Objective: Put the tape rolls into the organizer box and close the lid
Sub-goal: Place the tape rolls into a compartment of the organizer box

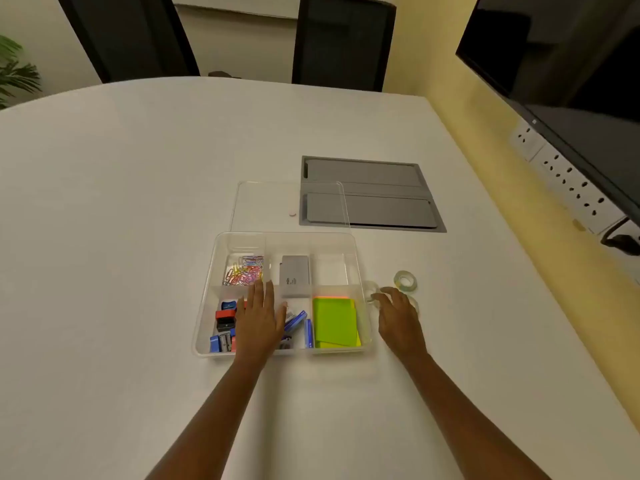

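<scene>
A clear organizer box [358, 258] sits open on the white table, split into compartments; its far right compartment [329, 270] is bare. The clear lid [289, 206] lies flat behind the box. One tape roll [405, 280] lies on the table right of the box. A second clear roll [370, 291] sits beside the box wall at my right fingertips, and a third [415, 304] peeks out from under that hand. My right hand [398, 315] hovers over these with fingers spread. My left hand [259, 315] is flat and open over the box's near left compartments.
Coloured paper clips [244, 270], a grey case [294, 275], green sticky notes [335, 322] and small sharpeners and staple boxes [223, 327] fill the box. A grey floor-box panel [372, 194] is set in the table behind. Wall sockets [568, 181] and a screen are at right.
</scene>
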The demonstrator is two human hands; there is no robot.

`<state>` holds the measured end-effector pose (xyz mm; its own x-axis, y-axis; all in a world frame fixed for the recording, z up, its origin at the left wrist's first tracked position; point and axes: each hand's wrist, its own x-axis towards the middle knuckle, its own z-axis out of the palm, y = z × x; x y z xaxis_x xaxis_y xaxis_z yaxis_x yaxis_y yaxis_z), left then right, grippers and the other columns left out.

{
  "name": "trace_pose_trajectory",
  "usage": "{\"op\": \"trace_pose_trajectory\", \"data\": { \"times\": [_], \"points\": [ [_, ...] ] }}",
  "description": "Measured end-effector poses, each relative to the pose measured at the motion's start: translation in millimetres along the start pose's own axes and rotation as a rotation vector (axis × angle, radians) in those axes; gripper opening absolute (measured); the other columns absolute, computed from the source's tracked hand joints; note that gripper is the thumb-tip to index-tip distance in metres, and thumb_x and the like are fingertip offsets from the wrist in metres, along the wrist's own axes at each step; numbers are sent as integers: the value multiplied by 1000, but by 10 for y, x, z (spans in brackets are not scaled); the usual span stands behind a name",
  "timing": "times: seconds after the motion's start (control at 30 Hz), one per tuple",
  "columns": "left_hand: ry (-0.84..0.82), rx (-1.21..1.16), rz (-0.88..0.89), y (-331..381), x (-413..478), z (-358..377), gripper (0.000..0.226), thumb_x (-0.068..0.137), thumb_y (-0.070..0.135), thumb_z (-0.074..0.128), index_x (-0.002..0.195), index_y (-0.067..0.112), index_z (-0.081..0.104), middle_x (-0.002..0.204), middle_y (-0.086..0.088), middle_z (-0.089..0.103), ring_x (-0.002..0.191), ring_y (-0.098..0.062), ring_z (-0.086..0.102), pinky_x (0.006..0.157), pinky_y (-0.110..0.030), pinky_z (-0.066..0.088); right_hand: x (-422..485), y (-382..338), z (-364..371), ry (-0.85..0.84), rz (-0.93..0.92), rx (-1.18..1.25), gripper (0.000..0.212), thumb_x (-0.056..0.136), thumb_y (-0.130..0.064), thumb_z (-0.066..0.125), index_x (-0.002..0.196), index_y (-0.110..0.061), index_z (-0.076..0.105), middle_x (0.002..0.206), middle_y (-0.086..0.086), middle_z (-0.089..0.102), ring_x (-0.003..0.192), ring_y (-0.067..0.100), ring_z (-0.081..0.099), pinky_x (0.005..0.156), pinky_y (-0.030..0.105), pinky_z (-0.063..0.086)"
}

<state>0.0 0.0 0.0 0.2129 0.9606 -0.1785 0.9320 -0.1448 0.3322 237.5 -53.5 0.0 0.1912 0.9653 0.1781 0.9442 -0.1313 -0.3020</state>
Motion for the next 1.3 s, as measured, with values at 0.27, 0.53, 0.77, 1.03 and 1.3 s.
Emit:
{"op": "trace_pose_trajectory", "data": {
  "times": [0.27,0.53,0.77,1.03,1.3],
  "points": [
    [86,-29,-7,35,163,117,75,84,55,-2,143,10,3,156,-16,0,145,-29,1,119,-44,6,333,208,216,-207,-97,-160,26,86,2,57,111,-2,62,137,24,49,131,36,43,104,50,42],
    [99,-47,-20,3,174,154,115,52,72,-37,143,13,1,156,-15,1,145,-28,1,118,-42,4,639,1,159,163,170,319,18,90,-2,55,103,8,61,118,26,58,106,42,55,87,46,48],
    [94,-49,-17,2,201,169,69,87,54,2,143,13,3,156,-14,3,145,-28,2,118,-42,5,844,-407,91,-55,-25,174,21,93,-14,51,109,-5,60,115,17,60,105,35,55,85,43,46],
    [111,-87,-10,4,190,163,54,97,30,32,143,11,11,156,-15,8,144,-29,6,118,-44,8,710,-173,-3,-43,21,268,25,91,-5,51,114,-6,60,120,16,60,110,35,54,92,48,46],
    [177,-146,-20,44,121,110,45,96,20,36,138,5,28,151,-18,26,141,-31,22,116,-45,19,353,501,99,-327,-27,-157,42,89,-26,56,127,-10,47,148,9,35,140,21,28,116,42,20]
  ]
}}
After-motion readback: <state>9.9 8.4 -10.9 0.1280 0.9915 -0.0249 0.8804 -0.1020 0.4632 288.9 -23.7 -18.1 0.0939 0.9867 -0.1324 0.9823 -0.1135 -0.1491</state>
